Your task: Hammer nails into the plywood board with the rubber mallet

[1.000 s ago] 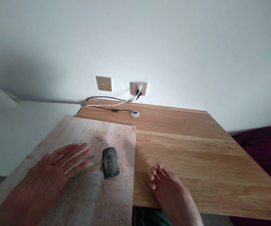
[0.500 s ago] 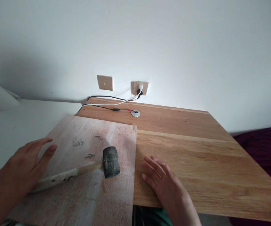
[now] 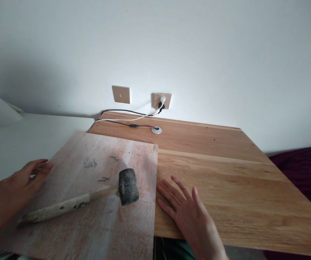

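Observation:
A rubber mallet (image 3: 128,186) with a black head and a worn pale handle lies across a reddish-white wooden board (image 3: 112,227). Several small screws or nails (image 3: 105,178) lie loose on that board, beyond the mallet. At the board's left edge is my left hand (image 3: 22,184), its fingers curled and its thumb close to them, seemingly gripping the edge. My right hand (image 3: 192,216) is spread beside the board's right edge, over the wooden desktop, with fingertips close to the edge. Whether those fingertips touch the board I cannot tell.
The board rests on a wooden desktop (image 3: 226,173) and reaches toward a white table (image 3: 60,124) at left. Cables (image 3: 123,120) run along the back to a wall socket (image 3: 166,100), near a round cable grommet (image 3: 156,130). Purple fabric (image 3: 304,169) is at right.
My left hand has moved left off the mallet's handle end to the board's left edge, uncovering the handle. My right hand has spread its fingers and shifted slightly toward the board.

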`<action>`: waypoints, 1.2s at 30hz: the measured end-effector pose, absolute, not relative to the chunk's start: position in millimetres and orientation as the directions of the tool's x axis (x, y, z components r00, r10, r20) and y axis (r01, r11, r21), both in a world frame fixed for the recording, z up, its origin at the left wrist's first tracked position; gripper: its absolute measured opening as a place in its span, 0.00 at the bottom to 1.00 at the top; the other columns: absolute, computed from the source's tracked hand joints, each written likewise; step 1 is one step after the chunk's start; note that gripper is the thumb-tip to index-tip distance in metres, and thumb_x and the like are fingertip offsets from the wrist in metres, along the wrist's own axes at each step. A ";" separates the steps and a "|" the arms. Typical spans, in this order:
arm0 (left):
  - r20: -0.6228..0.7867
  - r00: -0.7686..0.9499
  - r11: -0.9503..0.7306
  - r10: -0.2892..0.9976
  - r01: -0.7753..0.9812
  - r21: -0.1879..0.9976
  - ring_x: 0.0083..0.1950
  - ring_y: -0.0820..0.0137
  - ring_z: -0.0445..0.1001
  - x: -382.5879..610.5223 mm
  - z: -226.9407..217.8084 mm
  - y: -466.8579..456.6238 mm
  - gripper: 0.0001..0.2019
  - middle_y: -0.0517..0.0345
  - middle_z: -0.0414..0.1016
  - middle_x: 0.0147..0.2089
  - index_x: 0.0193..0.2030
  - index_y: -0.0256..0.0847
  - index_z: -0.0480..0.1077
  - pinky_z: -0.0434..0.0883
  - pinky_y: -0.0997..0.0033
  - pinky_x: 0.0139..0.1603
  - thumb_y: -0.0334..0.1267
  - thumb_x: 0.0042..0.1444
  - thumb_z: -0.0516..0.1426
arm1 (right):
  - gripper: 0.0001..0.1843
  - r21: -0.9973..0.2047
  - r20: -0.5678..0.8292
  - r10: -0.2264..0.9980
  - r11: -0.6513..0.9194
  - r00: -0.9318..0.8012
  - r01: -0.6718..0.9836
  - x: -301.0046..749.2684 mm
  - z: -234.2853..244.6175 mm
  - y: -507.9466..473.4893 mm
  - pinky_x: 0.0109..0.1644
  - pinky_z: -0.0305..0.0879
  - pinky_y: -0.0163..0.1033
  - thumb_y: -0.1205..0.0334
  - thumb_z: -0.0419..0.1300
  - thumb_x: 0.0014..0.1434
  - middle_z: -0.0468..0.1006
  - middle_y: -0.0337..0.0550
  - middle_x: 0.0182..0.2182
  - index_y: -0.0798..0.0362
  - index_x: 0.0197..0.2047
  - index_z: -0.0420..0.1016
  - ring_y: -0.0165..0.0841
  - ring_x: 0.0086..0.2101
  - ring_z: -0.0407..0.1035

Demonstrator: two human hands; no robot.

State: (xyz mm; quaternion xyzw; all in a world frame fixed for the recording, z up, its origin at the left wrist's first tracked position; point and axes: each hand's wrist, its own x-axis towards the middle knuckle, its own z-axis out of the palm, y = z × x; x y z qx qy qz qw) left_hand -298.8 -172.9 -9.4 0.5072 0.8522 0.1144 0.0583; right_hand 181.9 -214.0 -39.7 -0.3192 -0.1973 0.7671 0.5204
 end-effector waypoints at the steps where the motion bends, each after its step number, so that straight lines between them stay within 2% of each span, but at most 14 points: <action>1: 0.010 -0.490 0.472 0.872 0.845 0.251 0.46 0.51 0.86 -298.1 -8.2 -171.9 0.36 0.53 0.87 0.52 0.62 0.44 0.74 0.79 0.53 0.52 0.69 0.67 0.44 | 0.33 -0.630 -0.278 0.924 -0.382 -0.263 -0.676 181.9 -40.1 -213.6 0.76 0.55 0.66 0.27 0.63 0.65 0.80 0.50 0.67 0.38 0.64 0.81 0.51 0.69 0.70; 4: 0.004 -0.511 0.497 0.860 0.839 0.222 0.42 0.52 0.85 -296.2 -4.8 -168.5 0.35 0.55 0.88 0.48 0.62 0.44 0.74 0.80 0.56 0.48 0.68 0.67 0.45 | 0.33 -0.624 -0.257 0.924 -0.383 -0.284 -0.681 182.4 -41.3 -213.3 0.74 0.57 0.67 0.28 0.63 0.66 0.80 0.51 0.66 0.39 0.63 0.82 0.51 0.68 0.72; 9: 0.002 -0.492 0.483 0.871 0.856 0.183 0.35 0.54 0.83 -291.9 0.2 -165.0 0.36 0.57 0.87 0.39 0.60 0.44 0.76 0.78 0.59 0.42 0.69 0.65 0.45 | 0.33 -0.638 -0.258 0.922 -0.387 -0.289 -0.666 182.6 -42.0 -214.3 0.73 0.60 0.67 0.28 0.61 0.67 0.79 0.50 0.68 0.40 0.62 0.83 0.53 0.69 0.69; 15: -0.045 -0.607 0.607 0.794 0.785 0.126 0.39 0.54 0.83 -283.0 5.5 -163.9 0.34 0.50 0.87 0.44 0.60 0.43 0.76 0.77 0.60 0.44 0.65 0.65 0.46 | 0.31 -0.623 -0.293 0.906 -0.424 -0.306 -0.658 184.6 -37.6 -213.9 0.73 0.60 0.66 0.29 0.63 0.65 0.80 0.49 0.67 0.39 0.60 0.84 0.54 0.72 0.65; 19: -0.069 -0.600 0.604 0.797 0.785 0.141 0.40 0.54 0.82 -276.3 9.4 -165.9 0.33 0.50 0.87 0.46 0.60 0.44 0.76 0.74 0.63 0.40 0.64 0.65 0.46 | 0.30 -0.639 -0.287 0.907 -0.422 -0.310 -0.643 191.0 -37.8 -214.5 0.74 0.58 0.66 0.29 0.63 0.66 0.79 0.48 0.68 0.38 0.60 0.84 0.54 0.72 0.64; 27: -0.065 -0.573 0.576 0.817 0.810 0.109 0.32 0.58 0.76 -250.6 13.5 -171.5 0.32 0.51 0.86 0.41 0.57 0.45 0.77 0.69 0.66 0.35 0.65 0.65 0.46 | 0.31 -0.699 -0.297 0.897 -0.438 -0.328 -0.565 217.5 -40.8 -219.1 0.77 0.55 0.64 0.28 0.58 0.68 0.77 0.46 0.70 0.38 0.61 0.84 0.49 0.75 0.59; 32: -0.028 -0.529 0.527 0.848 0.839 0.136 0.30 0.59 0.76 -236.0 12.2 -174.6 0.30 0.54 0.85 0.37 0.54 0.46 0.78 0.69 0.67 0.34 0.64 0.65 0.47 | 0.31 -0.775 -0.303 0.914 -0.401 -0.270 -0.489 233.8 -39.7 -220.6 0.71 0.61 0.69 0.25 0.53 0.69 0.79 0.46 0.68 0.34 0.58 0.84 0.53 0.72 0.64; 36: 0.019 -0.496 0.489 0.868 0.862 0.135 0.27 0.60 0.74 -224.6 8.7 -177.7 0.28 0.55 0.84 0.34 0.51 0.47 0.79 0.70 0.66 0.34 0.63 0.65 0.48 | 0.33 -0.806 -0.307 0.926 -0.376 -0.220 -0.457 245.5 -39.1 -219.4 0.69 0.63 0.72 0.23 0.53 0.66 0.79 0.48 0.67 0.34 0.58 0.83 0.56 0.71 0.66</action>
